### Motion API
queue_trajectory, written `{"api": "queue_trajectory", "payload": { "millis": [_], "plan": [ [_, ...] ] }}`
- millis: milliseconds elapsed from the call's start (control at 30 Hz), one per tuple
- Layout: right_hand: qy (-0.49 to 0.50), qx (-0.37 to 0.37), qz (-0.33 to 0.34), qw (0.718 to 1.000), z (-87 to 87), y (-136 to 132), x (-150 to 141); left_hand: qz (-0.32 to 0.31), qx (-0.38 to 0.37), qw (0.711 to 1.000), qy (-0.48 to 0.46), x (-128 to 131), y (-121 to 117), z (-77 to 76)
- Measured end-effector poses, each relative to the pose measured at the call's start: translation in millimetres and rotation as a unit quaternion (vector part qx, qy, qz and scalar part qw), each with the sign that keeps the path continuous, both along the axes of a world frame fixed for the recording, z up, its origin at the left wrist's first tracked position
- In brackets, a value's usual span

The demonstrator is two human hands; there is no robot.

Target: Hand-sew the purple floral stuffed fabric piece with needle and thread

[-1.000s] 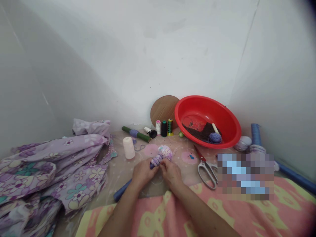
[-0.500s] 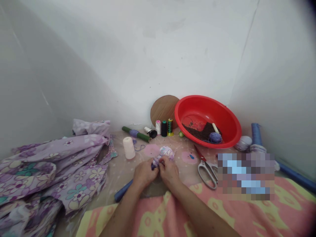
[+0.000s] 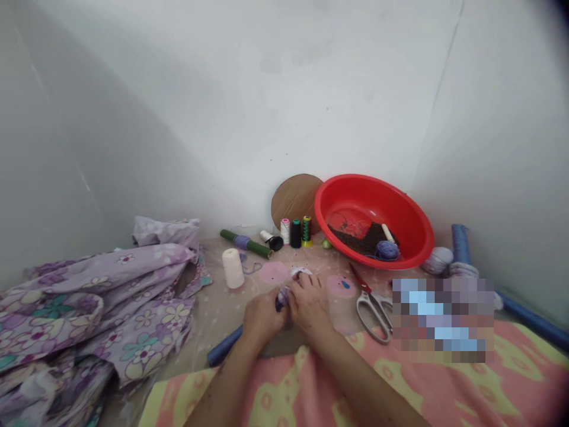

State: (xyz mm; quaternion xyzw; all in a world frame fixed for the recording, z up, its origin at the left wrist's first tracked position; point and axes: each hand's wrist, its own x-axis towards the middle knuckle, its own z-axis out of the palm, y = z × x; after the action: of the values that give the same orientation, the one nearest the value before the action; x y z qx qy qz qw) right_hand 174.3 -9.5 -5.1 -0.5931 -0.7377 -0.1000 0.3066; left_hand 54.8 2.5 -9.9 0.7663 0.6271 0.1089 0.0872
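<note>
My left hand (image 3: 264,317) is closed round a dark blue tube (image 3: 223,347), whose near end sticks out at the lower left beside my wrist. Between the two hands, lilac floral cloth strip (image 3: 283,295) shows against the tube. My right hand (image 3: 310,301) presses its bent fingers over a bundle of the same floral cloth (image 3: 300,271), with only the bundle's far edge showing. My right fingertips lie close to the left ones, and what is under them is hidden.
A red basin (image 3: 373,190) leans at the back right, with purple yarn (image 3: 387,250) inside. Scissors (image 3: 372,311) lie right of my hands. Thread spools (image 3: 296,233) and a green tube (image 3: 246,244) stand behind. White thread cone (image 3: 233,268) and floral cloth (image 3: 146,320) lie left.
My right hand has shifted forward and spread over the cloth bundle, covering most of it. My left hand has turned slightly and stays on the tube.
</note>
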Motion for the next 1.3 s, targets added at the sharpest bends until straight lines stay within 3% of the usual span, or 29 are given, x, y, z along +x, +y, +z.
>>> {"api": "queue_trajectory", "payload": {
  "millis": [200,400,533,667,733,800,900,1000,1067,1133,1200,1233,1300],
  "plan": [
    [-0.047,-0.006,0.019,0.999,0.1,5.8,-1.3,-0.013,0.032,0.999,0.008,3.5,-4.3,-4.7],
    [-0.029,0.002,0.013,0.999,-4.8,10.9,-6.8,-0.021,0.039,0.999,-0.003,8.1,-9.9,-2.4],
    [0.124,0.041,0.037,0.991,-6.5,18.5,-5.2,-0.019,0.046,0.999,0.007,8.4,-10.7,-1.6],
    [0.362,0.050,0.080,0.928,-4.8,27.9,10.4,-0.023,0.063,0.997,0.024,5.4,-7.5,-6.5],
    [0.385,0.032,0.071,0.920,-3.5,29.2,18.5,-0.021,0.065,0.997,0.027,4.1,-5.6,-9.4],
    [0.314,0.013,0.057,0.947,-2.0,26.9,22.9,-0.016,0.066,0.997,0.030,3.4,-4.4,-11.2],
    [0.131,0.000,0.051,0.990,0.5,19.6,20.2,-0.014,0.066,0.997,0.031,3.8,-4.5,-11.1],
    [-0.004,0.005,0.050,0.999,0.9,14.8,10.6,-0.017,0.061,0.998,0.023,5.5,-6.1,-8.9],
    [-0.032,0.007,0.051,0.998,-0.4,15.2,4.4,-0.018,0.055,0.998,0.018,6.8,-7.4,-7.2],
    [0.018,0.017,0.062,0.998,-1.6,17.6,0.4,-0.014,0.045,0.999,0.017,7.7,-8.3,-6.0],
    [0.154,0.033,0.088,0.984,-1.4,20.5,-0.6,-0.010,0.036,0.999,0.019,7.6,-8.4,-5.7],
    [0.248,0.031,0.104,0.963,-0.6,21.8,0.0,-0.011,0.036,0.999,0.020,7.3,-8.2,-5.9],
    [0.442,-0.004,0.140,0.886,2.0,23.9,3.5,-0.013,0.040,0.999,0.020,6.1,-7.1,-6.9]
  ]
}}
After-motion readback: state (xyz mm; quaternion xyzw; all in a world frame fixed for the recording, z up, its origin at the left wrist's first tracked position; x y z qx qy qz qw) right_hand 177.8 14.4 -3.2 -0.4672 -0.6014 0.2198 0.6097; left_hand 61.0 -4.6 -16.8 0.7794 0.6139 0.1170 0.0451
